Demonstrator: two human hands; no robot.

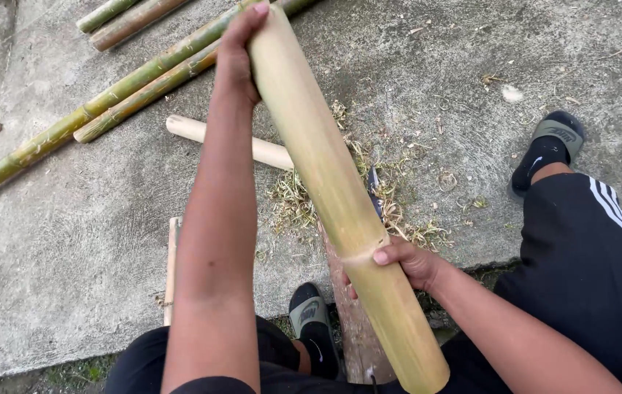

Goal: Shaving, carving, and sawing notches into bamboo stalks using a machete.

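A thick, pale yellow-green bamboo section (329,182) runs diagonally from the top middle down to the bottom right of centre. My left hand (236,55) grips its far end, arm stretched out. My right hand (406,261) holds it from below at a node ring, thumb on top. Under the section lies a brown wooden plank (355,328), and a dark blade (374,191) shows on the ground just behind the bamboo.
Several long green bamboo poles (117,91) lie on the concrete at the upper left. A pale round stick (209,135) and a thin slat (171,266) rest nearby. Shavings (293,201) litter the ground. My feet wear dark slides (553,146) (311,317).
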